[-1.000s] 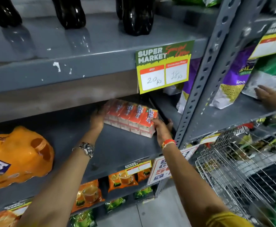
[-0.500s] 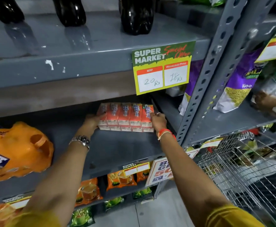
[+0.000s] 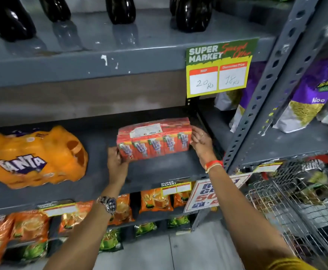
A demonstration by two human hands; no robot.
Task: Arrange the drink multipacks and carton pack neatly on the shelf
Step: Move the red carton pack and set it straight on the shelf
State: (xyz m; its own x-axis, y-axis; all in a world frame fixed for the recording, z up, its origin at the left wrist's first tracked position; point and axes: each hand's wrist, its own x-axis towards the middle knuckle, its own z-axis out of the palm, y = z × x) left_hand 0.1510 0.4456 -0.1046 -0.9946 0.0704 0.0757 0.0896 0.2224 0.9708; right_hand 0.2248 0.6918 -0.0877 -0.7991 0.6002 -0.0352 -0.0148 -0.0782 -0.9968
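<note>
- my left hand (image 3: 118, 162) is curled round the carton pack's (image 3: 154, 139) front-left bottom corner, thumb on the face, so that end's actually gripped
- right hand (image 3: 200, 141) is flat and open against the right end, more a push than a hold
- pack's long axis runs left-right between my hands, sitting on the middle shelf (image 3: 159, 170) near its right end, left end looks swung a bit toward me
- Fanta pack (image 3: 32, 158) lies on the same shelf well off to the left, nearer my left hand, slumped and tilted
- wire cart (image 3: 299, 201) on my right has some packets in it, too blurry to name
- I reckon next is squaring the cartons to the edge
</note>
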